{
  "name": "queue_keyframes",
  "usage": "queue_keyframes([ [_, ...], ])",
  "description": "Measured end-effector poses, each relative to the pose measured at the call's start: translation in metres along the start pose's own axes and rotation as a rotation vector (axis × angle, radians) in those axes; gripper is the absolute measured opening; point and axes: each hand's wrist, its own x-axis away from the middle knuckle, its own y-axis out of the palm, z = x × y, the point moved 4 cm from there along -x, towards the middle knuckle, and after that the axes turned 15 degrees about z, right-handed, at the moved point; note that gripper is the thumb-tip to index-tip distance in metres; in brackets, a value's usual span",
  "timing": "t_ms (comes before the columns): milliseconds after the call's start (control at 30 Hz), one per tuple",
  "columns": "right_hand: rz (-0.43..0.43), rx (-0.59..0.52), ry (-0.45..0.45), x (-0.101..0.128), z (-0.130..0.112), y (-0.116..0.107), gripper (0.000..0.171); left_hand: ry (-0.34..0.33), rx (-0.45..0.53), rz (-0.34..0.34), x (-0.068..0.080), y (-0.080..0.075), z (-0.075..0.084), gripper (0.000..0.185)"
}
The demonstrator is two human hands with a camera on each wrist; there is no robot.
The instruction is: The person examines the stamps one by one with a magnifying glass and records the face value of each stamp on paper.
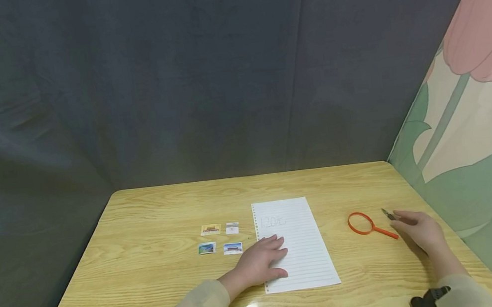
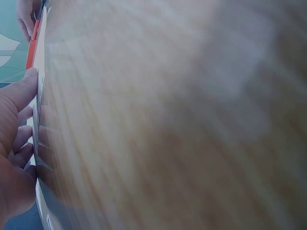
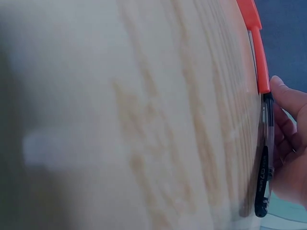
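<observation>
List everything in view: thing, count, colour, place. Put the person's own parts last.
table: one, light wood grain, fills the lower half of the head view.
lined sheet: one, white with faint writing near its top, table centre.
stamps: four small picture stamps, mixed colours, in a two-by-two group left of the sheet.
magnifying glass: one, orange rim and handle, right of the sheet.
pen: one, black with a clear barrel, lying by the magnifier's handle.
backdrop: dark grey cloth behind the table.
wall panel: pink tulip with green leaves, at right.
left hand: flat on the sheet's left edge.
right hand: at the pen, fingers beside it; grip unclear.
</observation>
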Motion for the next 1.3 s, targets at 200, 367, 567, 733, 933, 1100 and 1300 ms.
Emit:
queue_keyframes([
  [200,-0.036,0.0,0.007,-0.0017,0.0007,0.0012,0.067,-0.001,0.003,-0.005,-0.0003,0.0007,0.0002,0.062],
  [367,-0.037,0.009,-0.011,-0.0014,0.0005,0.0027,0.064,-0.001,0.011,-0.005,-0.0001,0.0004,0.0002,0.062],
  [567,-0.029,0.023,-0.017,-0.0022,0.0013,0.0033,0.062,0.002,0.016,0.002,0.0002,-0.0005,0.0004,0.061],
  [733,-0.016,0.066,-0.041,-0.0025,0.0003,0.0025,0.059,0.0,0.013,0.0,0.0004,-0.0009,0.0004,0.061],
  [933,0.014,0.079,-0.081,-0.0003,-0.0007,0.002,0.049,0.001,0.011,-0.001,0.0007,-0.0017,0.001,0.061],
  [1100,0.051,0.057,-0.042,0.0022,0.0004,-0.0006,0.05,-0.002,0.01,-0.006,0.0008,-0.0014,0.0008,0.062],
  [1300,0.114,0.001,0.029,0.0043,-0.0008,-0.0048,0.055,-0.005,0.008,-0.01,0.0005,-0.0012,0.0006,0.062],
])
